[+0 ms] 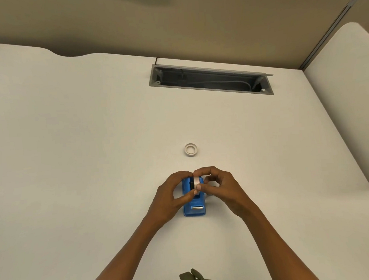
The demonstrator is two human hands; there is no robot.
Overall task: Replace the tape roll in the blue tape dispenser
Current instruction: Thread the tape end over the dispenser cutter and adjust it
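The blue tape dispenser (194, 207) stands on the white desk (70, 147), its cutter end toward me. A white tape roll (196, 182) sits upright in the dispenser's cradle, with a black hub showing at its left side. My left hand (174, 195) and my right hand (219, 189) both pinch this roll from either side, thumbs at its near edge and fingers curled over its top. A second, thin whitish tape roll (190, 149) lies flat on the desk just beyond the hands.
An open grey cable tray (210, 80) with wires inside is sunk into the desk at the back. A beige partition wall runs behind the desk. Another white desk (351, 106) adjoins on the right.
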